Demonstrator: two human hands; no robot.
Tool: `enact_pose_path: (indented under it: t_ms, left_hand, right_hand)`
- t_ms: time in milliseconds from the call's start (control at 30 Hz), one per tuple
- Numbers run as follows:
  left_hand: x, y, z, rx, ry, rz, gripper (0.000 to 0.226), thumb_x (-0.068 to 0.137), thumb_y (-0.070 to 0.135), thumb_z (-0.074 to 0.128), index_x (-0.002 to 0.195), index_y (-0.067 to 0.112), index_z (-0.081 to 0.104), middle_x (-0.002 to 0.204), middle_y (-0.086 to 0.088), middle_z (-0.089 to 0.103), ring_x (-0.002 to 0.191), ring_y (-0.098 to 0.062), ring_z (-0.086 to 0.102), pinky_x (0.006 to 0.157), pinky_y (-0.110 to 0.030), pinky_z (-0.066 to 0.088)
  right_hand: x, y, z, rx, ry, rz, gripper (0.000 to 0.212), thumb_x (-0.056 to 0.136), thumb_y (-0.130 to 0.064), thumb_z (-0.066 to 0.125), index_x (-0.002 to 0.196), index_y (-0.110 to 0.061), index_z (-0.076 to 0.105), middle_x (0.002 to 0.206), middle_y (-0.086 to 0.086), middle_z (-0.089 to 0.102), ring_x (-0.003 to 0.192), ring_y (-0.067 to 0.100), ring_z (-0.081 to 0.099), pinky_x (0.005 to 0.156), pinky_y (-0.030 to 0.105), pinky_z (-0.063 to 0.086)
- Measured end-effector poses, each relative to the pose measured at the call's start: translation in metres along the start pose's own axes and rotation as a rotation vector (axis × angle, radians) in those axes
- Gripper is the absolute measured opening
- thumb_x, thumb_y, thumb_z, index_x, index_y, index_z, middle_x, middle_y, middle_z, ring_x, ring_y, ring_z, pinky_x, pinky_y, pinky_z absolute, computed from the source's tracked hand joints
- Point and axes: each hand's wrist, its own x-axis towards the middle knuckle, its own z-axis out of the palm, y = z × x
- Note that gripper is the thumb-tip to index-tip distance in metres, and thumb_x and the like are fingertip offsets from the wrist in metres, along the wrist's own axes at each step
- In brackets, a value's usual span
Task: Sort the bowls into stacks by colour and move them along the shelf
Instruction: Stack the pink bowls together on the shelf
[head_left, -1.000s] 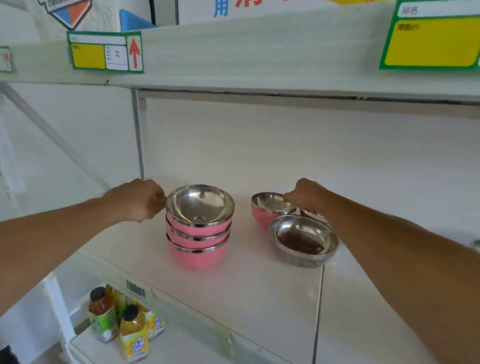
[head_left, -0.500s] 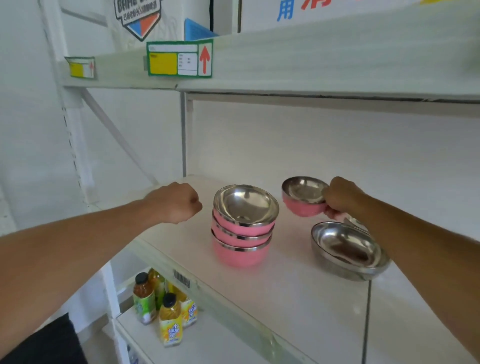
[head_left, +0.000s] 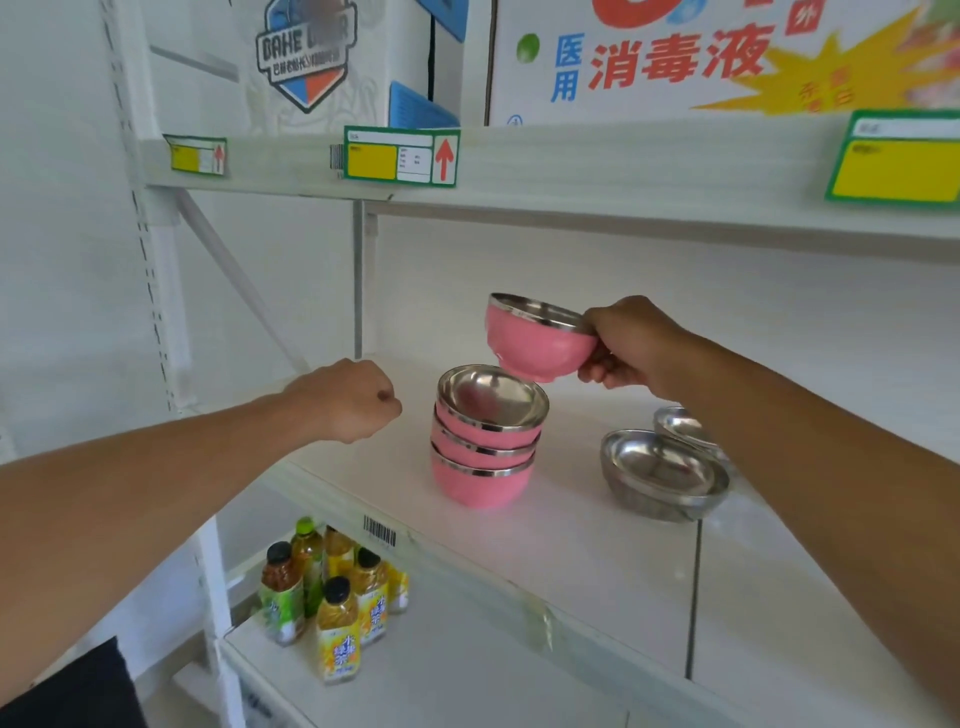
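A stack of three pink bowls (head_left: 485, 457) with steel linings stands on the white shelf (head_left: 597, 561). My right hand (head_left: 631, 345) grips the rim of a fourth pink bowl (head_left: 535, 340), held tilted in the air just above and right of the stack. My left hand (head_left: 353, 400) hovers as a closed fist left of the stack, apart from it and holding nothing. To the right, a plain steel bowl (head_left: 662, 475) rests on the shelf, with a second steel bowl (head_left: 685, 426) behind it, partly hidden by my right forearm.
An upper shelf (head_left: 623, 161) with yellow price labels hangs close overhead and carries cardboard boxes. Several drink bottles (head_left: 332, 597) stand on the lower shelf. A white upright post (head_left: 156, 291) bounds the left side.
My right hand has lifted the single pink bowl off the shelf and carried it left to above the stack. My left hand has come away from the stack's side.
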Motion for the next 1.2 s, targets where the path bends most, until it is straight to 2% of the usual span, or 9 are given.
enact_pose_path:
  t_ms: [167,467,600,733,833,933,1033,1100,1200]
  left_hand:
    - [-0.011,-0.006,-0.003,-0.033,-0.001,-0.005,0.034,0.093,0.038,0.058,0.095,0.014,0.082,0.072,0.0,0.082,0.064,-0.023,0.081,0.071,-0.036,0.065]
    - [-0.033,-0.022,-0.007,-0.028,-0.018,-0.01,0.035,0.096,0.039,0.056,0.096,0.017,0.083,0.074,0.002,0.081,0.065,-0.02,0.08,0.076,-0.036,0.065]
    - [-0.042,-0.03,-0.004,-0.017,-0.024,-0.009,0.035,0.097,0.038,0.057,0.094,0.015,0.083,0.074,0.0,0.082,0.063,-0.021,0.08,0.071,-0.033,0.063]
    - [-0.047,-0.035,0.001,-0.035,-0.042,0.002,0.033,0.097,0.039,0.059,0.094,0.016,0.083,0.072,0.0,0.081,0.057,-0.019,0.077,0.072,-0.036,0.064]
    - [-0.05,-0.035,0.008,-0.05,-0.063,0.029,0.034,0.097,0.038,0.059,0.094,0.014,0.083,0.073,-0.001,0.081,0.063,-0.024,0.08,0.073,-0.04,0.066]
    - [-0.054,-0.03,0.02,-0.049,-0.065,0.053,0.035,0.095,0.042,0.057,0.09,0.019,0.082,0.069,0.002,0.081,0.056,-0.017,0.078,0.067,-0.035,0.063]
    - [-0.063,-0.022,0.031,-0.043,-0.047,0.079,0.036,0.096,0.045,0.057,0.087,0.02,0.08,0.07,0.001,0.081,0.056,-0.018,0.077,0.07,-0.038,0.065]
    - [-0.074,-0.015,0.033,-0.039,-0.046,0.093,0.036,0.097,0.044,0.056,0.084,0.02,0.079,0.071,-0.001,0.081,0.061,-0.022,0.079,0.073,-0.042,0.066]
    - [-0.094,0.002,0.033,-0.016,-0.04,0.094,0.035,0.096,0.044,0.056,0.085,0.02,0.08,0.073,-0.002,0.08,0.062,-0.021,0.077,0.073,-0.041,0.065]
  right_hand:
    - [-0.021,-0.009,0.021,-0.1,-0.008,-0.042,0.035,0.097,-0.012,0.049,0.088,0.005,0.078,0.067,0.024,0.076,0.041,0.021,0.06,0.041,0.024,0.05]
    - [-0.024,0.01,0.057,-0.273,0.011,-0.008,0.032,0.089,-0.021,0.05,0.06,-0.011,0.059,0.04,0.0,0.057,0.038,0.019,0.044,0.043,0.024,0.037]
    - [-0.025,0.018,0.056,-0.198,-0.019,0.069,0.026,0.092,-0.029,0.054,0.076,-0.011,0.062,0.046,0.001,0.059,0.041,0.02,0.043,0.046,0.023,0.036]
    - [-0.027,0.028,0.042,-0.074,-0.025,0.137,0.053,0.099,-0.056,0.048,0.102,-0.007,0.067,0.059,0.007,0.064,0.045,0.021,0.047,0.049,0.026,0.038]
    - [-0.038,0.045,0.029,-0.157,0.001,0.196,0.05,0.103,-0.05,0.048,0.109,-0.007,0.071,0.063,0.009,0.063,0.045,0.022,0.048,0.05,0.025,0.037]
    - [-0.059,0.066,0.02,-0.32,-0.011,0.216,0.038,0.103,-0.034,0.054,0.098,-0.002,0.074,0.053,0.007,0.058,0.042,0.021,0.047,0.043,0.019,0.033]
    - [-0.087,0.075,0.015,-0.5,-0.085,0.093,0.029,0.098,-0.023,0.057,0.084,-0.002,0.07,0.056,0.013,0.061,0.049,0.028,0.056,0.045,0.028,0.043]
    - [-0.106,0.073,0.014,-0.649,-0.121,0.034,0.031,0.1,-0.027,0.054,0.095,-0.003,0.074,0.074,0.018,0.075,0.064,0.038,0.073,0.06,0.043,0.063]
    - [-0.132,0.07,0.011,-0.737,-0.196,0.016,0.032,0.103,-0.026,0.054,0.106,-0.003,0.076,0.093,0.023,0.081,0.08,0.039,0.081,0.073,0.045,0.068]
